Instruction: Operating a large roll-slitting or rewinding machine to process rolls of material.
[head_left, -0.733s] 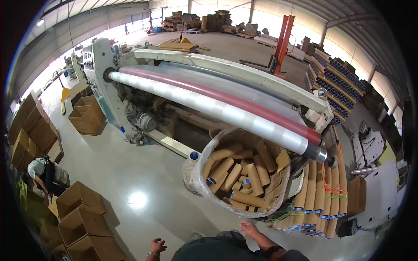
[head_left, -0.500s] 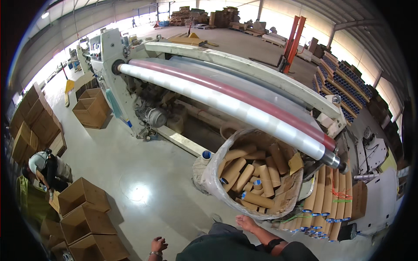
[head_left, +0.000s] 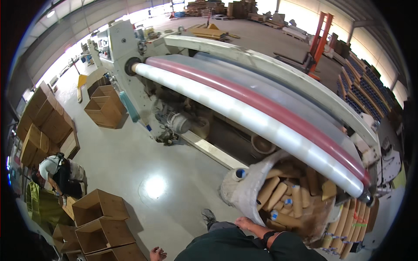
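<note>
At the lower edge, the left hand (head_left: 158, 254) hangs above the floor (head_left: 178, 217), fingers half curled and parted. The right hand (head_left: 244, 223) is near the bin (head_left: 247, 189), apart from it; whether its fingers are closed cannot be told. Tubes (head_left: 297, 201) lie in the bin, below the roll (head_left: 244, 111).

View swung: tube bin (head_left: 247, 188), white roll (head_left: 244, 114) farther right; left hand (head_left: 158, 254) lower.

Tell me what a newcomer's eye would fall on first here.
Probably the long, glossy white roll slanting across the middle, with a dull-red roller beyond it. Then, below the white roll's right half, a whitish, plastic-lined bin of brown cardboard tubes, and, upper right, a tall orange metal mast.
</note>
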Demonstrator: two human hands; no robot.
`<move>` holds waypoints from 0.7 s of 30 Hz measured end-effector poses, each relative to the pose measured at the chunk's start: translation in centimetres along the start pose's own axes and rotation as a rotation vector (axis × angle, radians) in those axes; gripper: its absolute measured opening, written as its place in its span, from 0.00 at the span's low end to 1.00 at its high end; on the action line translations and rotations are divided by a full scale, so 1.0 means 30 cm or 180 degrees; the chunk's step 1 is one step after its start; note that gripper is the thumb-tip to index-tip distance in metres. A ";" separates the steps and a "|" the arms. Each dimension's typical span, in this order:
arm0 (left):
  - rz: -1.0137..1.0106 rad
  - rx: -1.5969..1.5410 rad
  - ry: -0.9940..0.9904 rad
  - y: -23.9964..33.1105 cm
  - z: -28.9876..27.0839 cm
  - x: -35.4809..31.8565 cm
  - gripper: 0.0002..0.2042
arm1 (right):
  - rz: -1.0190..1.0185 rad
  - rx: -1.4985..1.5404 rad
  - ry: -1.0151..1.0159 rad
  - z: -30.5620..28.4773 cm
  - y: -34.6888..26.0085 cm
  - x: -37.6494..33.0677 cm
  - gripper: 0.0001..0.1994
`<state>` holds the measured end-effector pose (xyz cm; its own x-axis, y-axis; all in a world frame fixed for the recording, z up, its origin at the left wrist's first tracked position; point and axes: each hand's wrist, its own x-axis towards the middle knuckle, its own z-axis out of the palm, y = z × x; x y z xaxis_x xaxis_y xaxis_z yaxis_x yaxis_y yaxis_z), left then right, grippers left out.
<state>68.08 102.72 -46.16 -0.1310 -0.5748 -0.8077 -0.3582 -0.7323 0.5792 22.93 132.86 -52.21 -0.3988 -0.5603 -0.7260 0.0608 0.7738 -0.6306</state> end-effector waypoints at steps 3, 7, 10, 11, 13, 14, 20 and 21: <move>0.0206 -0.0522 0.0109 -0.008 -0.125 0.111 0.21 | -0.0198 -0.0809 -0.0334 -0.029 -0.212 0.127 0.20; 0.0133 -0.0745 0.0401 0.090 -0.115 0.168 0.19 | 0.0026 0.0034 -0.0201 -0.057 -0.418 0.337 0.19; -0.0021 -0.0767 0.0397 0.161 -0.118 0.229 0.19 | -0.0036 0.0119 -0.0221 -0.060 -0.595 0.444 0.20; -0.0067 -0.0741 0.0354 0.196 -0.108 0.258 0.20 | -0.0018 0.0191 -0.0138 -0.058 -0.633 0.474 0.20; -0.0290 -0.0748 0.0342 0.315 -0.086 0.313 0.21 | 0.0055 0.0247 0.0010 -0.052 -0.724 0.533 0.21; -0.0293 -0.0741 0.0330 0.386 -0.095 0.355 0.21 | 0.0062 0.0251 0.0022 -0.040 -0.759 0.569 0.21; -0.0288 -0.0765 0.0155 0.733 -0.208 0.733 0.21 | 0.0265 0.0035 0.0251 0.068 -0.865 0.700 0.20; -0.0270 -0.0764 0.0124 0.809 -0.230 0.808 0.21 | 0.0571 0.0130 0.0245 0.088 -0.924 0.708 0.20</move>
<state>62.60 68.49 -50.93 -0.0723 -0.5180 -0.8523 -0.1360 -0.8415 0.5229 15.18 98.74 -50.87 -0.4470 -0.3889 -0.8056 0.1736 0.8457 -0.5046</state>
